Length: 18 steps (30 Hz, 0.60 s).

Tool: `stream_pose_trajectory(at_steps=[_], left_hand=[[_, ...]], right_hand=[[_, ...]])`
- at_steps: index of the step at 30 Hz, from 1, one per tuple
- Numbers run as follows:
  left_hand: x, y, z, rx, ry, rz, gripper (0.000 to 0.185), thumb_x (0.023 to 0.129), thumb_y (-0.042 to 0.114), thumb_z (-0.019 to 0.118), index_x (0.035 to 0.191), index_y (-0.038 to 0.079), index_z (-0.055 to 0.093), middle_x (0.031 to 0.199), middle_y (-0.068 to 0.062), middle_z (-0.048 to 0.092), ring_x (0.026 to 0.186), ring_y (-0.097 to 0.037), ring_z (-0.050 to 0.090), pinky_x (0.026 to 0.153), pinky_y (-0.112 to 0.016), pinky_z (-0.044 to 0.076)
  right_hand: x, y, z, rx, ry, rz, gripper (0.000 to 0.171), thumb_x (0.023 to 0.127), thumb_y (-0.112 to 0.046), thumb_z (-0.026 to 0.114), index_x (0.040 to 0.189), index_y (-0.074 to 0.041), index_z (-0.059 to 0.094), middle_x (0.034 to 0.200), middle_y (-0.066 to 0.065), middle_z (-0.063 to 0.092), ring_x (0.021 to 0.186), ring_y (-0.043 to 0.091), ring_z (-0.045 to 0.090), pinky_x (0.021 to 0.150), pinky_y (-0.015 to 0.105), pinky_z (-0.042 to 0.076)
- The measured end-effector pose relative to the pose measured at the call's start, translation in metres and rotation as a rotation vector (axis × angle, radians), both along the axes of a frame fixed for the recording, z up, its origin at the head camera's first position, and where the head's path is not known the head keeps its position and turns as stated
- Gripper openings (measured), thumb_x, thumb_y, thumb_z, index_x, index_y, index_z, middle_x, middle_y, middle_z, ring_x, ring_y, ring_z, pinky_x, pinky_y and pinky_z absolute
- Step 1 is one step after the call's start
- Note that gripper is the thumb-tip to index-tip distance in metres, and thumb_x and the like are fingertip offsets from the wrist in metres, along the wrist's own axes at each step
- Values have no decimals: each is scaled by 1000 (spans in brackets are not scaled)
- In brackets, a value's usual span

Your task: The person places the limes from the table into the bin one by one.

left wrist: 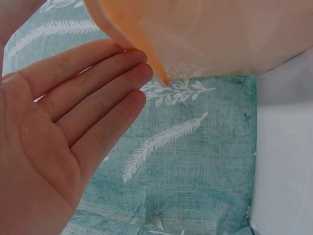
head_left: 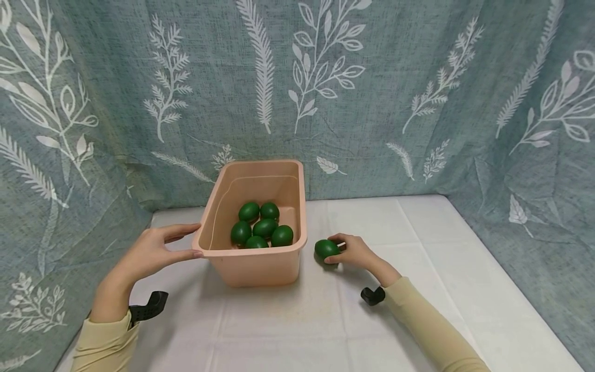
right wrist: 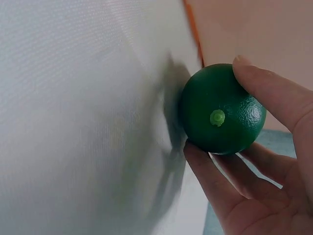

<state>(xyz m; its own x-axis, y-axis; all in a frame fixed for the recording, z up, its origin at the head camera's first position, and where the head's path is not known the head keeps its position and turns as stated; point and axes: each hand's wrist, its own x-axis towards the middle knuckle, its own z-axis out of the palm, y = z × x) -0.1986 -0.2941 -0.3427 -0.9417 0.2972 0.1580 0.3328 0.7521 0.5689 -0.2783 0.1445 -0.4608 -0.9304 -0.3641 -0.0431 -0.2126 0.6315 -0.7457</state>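
Six green limes (head_left: 260, 227) sat in the peach plastic tub (head_left: 253, 266). Right hand (head_left: 355, 252) pinched a seventh lime (head_left: 326, 249) on the white table (head_left: 418, 243), just right of the tub. Left hand (head_left: 153, 250), fingers straight, touched the tub's near-left rim.

Quick count: seven green limes total. Six of them sit inside the bin (head_left: 254, 258), namely one (head_left: 249, 211), two (head_left: 269, 210), three (head_left: 265, 227), four (head_left: 240, 232), five (head_left: 282, 235) and six (head_left: 256, 242) (that last one is partly hidden by the front rim, so there could be more underneath that I can't see). The seventh lime (head_left: 326, 249) is outside on the table, just beside the bin. There's one pink plastic bin, one white table (head_left: 418, 248), and two hands in view, the left hand (head_left: 153, 251) and the right hand (head_left: 355, 251).
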Motion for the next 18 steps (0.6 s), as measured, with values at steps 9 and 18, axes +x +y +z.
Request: stream_pose_trajectory(at_steps=[9,18], left_hand=[[1,1,1,-3,16,-5,63,80,44,74,134,15,57,132,-11,58,122,-41,52,95,-57,47],[2,2,1,7,8,-7,63,79,45,74,133,16,57,132,-9,58,122,-41,52,95,-57,46]], right_hand=[[2,12,11,12,48,-3,64,76,-31,80,129,-6,57,126,14,60,103,27,64,82,35,56],[0,21,28,28,77,3,66,76,-35,79,131,-6,55,127,15,58,106,30,62,81,36,57]])
